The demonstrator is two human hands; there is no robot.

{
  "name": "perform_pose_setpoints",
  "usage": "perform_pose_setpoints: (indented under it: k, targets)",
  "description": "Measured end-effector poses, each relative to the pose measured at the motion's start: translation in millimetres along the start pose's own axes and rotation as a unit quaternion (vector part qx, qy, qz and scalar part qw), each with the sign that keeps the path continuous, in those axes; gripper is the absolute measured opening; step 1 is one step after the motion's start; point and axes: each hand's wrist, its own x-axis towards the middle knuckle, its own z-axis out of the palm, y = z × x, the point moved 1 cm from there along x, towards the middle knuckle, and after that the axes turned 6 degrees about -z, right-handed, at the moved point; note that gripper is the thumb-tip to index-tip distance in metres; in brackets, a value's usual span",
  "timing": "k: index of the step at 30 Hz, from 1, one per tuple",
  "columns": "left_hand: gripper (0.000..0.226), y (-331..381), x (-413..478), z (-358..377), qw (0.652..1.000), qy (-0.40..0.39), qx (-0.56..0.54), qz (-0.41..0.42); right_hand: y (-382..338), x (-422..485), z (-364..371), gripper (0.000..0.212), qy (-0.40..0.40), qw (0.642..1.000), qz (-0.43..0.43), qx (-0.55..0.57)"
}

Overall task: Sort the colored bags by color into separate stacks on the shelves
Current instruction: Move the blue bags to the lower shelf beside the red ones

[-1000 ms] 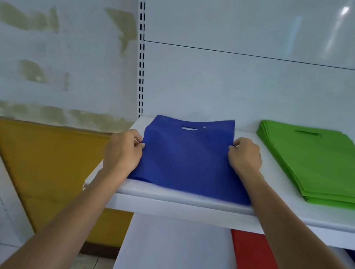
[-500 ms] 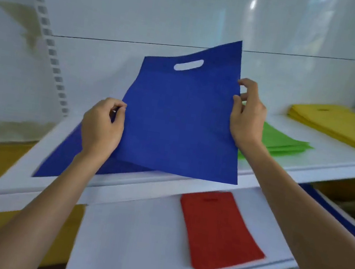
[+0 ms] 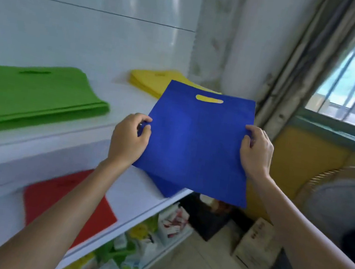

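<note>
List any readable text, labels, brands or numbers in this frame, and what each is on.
No text is legible in this frame.
Brown cardboard box on the floor: reddish print, too blurred to read.
White-and-red packets below the shelves: print too blurred to read.
Flat blue fabric bag, green bag stack, yellow bag stack, red bag: no print visible.

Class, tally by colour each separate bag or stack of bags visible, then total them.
Green fabric bag stack: 1
Yellow fabric bag stack: 1
Red fabric bag: 1
Blue fabric bags: 2, held blue bag, shelved blue bag
Total: 5
</note>
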Motion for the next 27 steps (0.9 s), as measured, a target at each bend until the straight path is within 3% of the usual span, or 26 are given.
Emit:
perform_pose_setpoints:
  k: [5, 11, 22, 27]
  targets:
    - [0.02, 30.8, -10.6, 97.1, 0.995, -0.094, -0.023, -0.011, 82.0, 7.9, -47.4, 0.034, -0.003, 0.998, 0.046, -0.039]
    - [0.019, 23.1, -16.7, 186.8, 0.981, -0.192, -0.021, -0.002, 156.2, 3.6, -55.0, 0.032, -0.012, 0.991, 0.101, -0.088]
    - [0.02, -57.6, -17.0, 301.6, 0.952, -0.297, -0.008, -0.074, 252.1, 2.5, 6.8, 0.03, -0.112, 0.967, 0.168, -0.156]
    - [0.02, -98.4, -18.8, 314.0, 0.95, -0.288, 0.025, -0.122, 276.6, 5.0, 60.9, 0.033, -0.181, 0.957, 0.162, -0.156]
